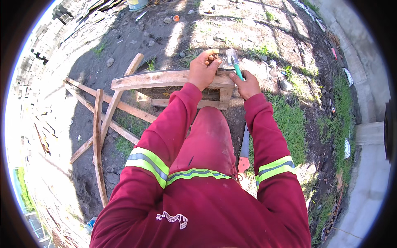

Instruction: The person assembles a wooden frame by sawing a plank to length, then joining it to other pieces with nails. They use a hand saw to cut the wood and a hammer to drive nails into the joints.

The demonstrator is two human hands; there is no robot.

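Note:
A wooden frame (pixel 153 79) with wire mesh inside stands on edge on the ground, just beyond my knee. My left hand (pixel 202 69) is over its top edge, near the right corner. Its thumb and fingers are pinched together around something thin and dark, too small to make out. Close by on the right, my right hand (pixel 249 85) is wrapped around the green handle of a hammer (pixel 237 71). The hammer's metal head is raised and tilts away from me, a little to the right of my left hand, apart from it.
Several loose wooden strips (pixel 98 140) lie crossed on the soil at left. A handsaw (pixel 244 151) with a red handle lies beside my right leg. Grass (pixel 287 124) grows at right, before a concrete edge (pixel 364 82). A bucket (pixel 137 4) stands far off.

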